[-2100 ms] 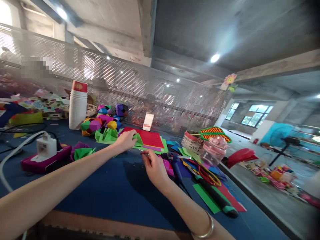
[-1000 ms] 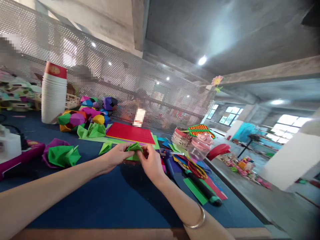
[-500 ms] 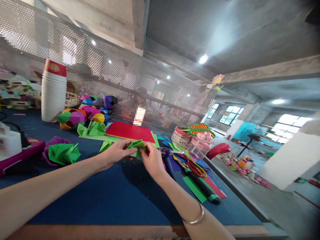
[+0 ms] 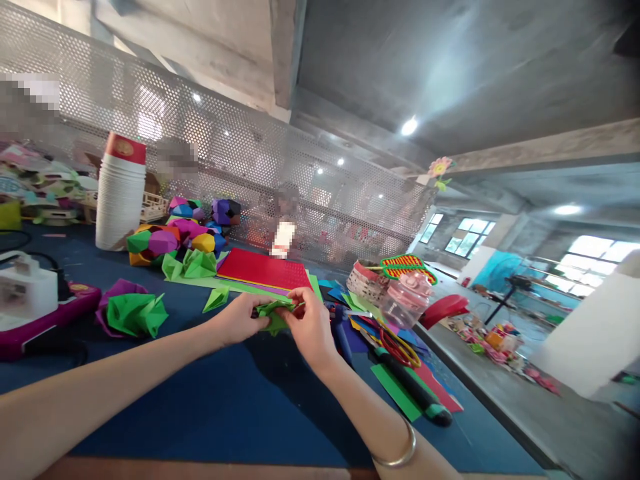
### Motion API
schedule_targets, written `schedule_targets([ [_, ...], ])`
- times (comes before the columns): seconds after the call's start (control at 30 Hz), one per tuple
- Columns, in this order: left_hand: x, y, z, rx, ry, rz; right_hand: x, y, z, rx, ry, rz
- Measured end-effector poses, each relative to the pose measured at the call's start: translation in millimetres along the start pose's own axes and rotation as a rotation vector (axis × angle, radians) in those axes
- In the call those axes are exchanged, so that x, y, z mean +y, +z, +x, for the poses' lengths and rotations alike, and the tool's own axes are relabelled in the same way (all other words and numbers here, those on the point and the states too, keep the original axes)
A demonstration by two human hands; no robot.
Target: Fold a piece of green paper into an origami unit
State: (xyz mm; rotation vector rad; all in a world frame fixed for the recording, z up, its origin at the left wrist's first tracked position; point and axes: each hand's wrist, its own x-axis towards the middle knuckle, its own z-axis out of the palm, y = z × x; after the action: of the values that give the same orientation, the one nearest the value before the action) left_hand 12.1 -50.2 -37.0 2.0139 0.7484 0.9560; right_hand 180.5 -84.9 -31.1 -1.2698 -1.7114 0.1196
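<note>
A folded piece of green paper [image 4: 274, 321] is held in the air over the blue table between my two hands. My left hand [image 4: 246, 317] pinches its left side, fingers closed. From the right, my right hand [image 4: 309, 327] grips the opposite edge between thumb and fingers. The hands partly hide the paper. Just left of my left hand lies a small folded green piece [image 4: 216, 299]. Behind the hands is a stack of red sheets [image 4: 265, 268]. Close to my right hand lies a blue glue gun [image 4: 342, 331].
At left are a green and purple paper shape [image 4: 134, 312], a magenta power strip [image 4: 55, 320] and stacked paper cups [image 4: 120, 193]. At right lie scissors [image 4: 397, 343], a black-handled cutter [image 4: 415, 387] and a pink-lidded bottle [image 4: 406, 300]. A perforated screen [image 4: 240, 153] stands behind.
My fingers have shifted on the green paper, which now sits flatter between them; my right fingers have lifted over its edge. The whole view has swung slightly, shifting things down and right.
</note>
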Motion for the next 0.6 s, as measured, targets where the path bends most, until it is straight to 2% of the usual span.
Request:
schedule_targets([
  [0.13, 0.7, 2.0, -0.2, 0.023, -0.094, -0.105, -1.9, 1.5, -1.0, -0.060, -0.009, 0.000],
  [0.37, 6.6, 5.2, 0.5, 0.094, -0.215, -0.270, -3.4, 3.6, -4.4, -0.078, -0.017, 0.025],
  [0.47, 6.3, 4.7, 0.1, 0.090, -0.194, -0.226, -3.8, 3.9, -4.6, -0.068, -0.016, 0.040],
  [0.6, 2.4, 2.4, -0.8, 0.095, -0.074, -0.013, -3.8, 3.7, -3.8, -0.069, -0.022, 0.006],
])
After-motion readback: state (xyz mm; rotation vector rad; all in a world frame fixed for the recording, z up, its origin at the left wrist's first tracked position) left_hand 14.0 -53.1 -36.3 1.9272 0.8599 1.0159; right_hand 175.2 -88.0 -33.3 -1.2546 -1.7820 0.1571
